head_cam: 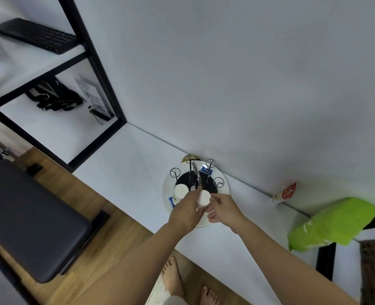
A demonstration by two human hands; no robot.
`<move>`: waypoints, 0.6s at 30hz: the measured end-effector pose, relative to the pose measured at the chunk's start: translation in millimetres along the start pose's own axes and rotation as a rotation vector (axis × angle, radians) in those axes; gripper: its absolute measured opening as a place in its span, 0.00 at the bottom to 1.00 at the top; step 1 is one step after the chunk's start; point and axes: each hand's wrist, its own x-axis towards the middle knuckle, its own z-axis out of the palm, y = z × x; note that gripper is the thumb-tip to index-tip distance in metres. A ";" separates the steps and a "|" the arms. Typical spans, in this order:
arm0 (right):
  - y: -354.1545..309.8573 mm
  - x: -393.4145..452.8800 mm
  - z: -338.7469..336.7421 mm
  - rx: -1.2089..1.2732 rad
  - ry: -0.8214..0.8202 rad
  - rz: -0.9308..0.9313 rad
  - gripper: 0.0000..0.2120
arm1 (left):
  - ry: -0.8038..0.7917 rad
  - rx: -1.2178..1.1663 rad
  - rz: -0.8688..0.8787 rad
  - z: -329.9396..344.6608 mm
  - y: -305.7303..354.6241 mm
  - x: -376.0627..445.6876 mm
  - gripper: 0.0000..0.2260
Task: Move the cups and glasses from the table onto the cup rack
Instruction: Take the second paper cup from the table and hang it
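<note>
An office: keyboard (37, 35) on black-framed shelving (89, 56).

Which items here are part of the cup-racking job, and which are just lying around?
Job: cup rack; white cup already on rack; white cup held by left hand and right hand.

Lying about: keyboard; black bag; green bag; red-and-white packet.

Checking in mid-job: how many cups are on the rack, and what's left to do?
Done: one white cup sits upturned on the cup rack. In hand: both the left hand and right hand hold a second white cup over the rack. Left: three loop-topped pegs stand bare; no other cups show on the table.
</note>
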 end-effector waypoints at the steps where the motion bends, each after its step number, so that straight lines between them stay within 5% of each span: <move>1: 0.8 0.4 0.9 -0.001 -0.002 0.003 0.10 | 0.002 -0.005 -0.005 0.2 -0.4 1.4 0.29; 18: 6.3 -7.4 -4.3 -0.049 0.054 -0.042 0.08 | 0.043 -0.013 0.013 -0.2 9.6 -6.6 0.28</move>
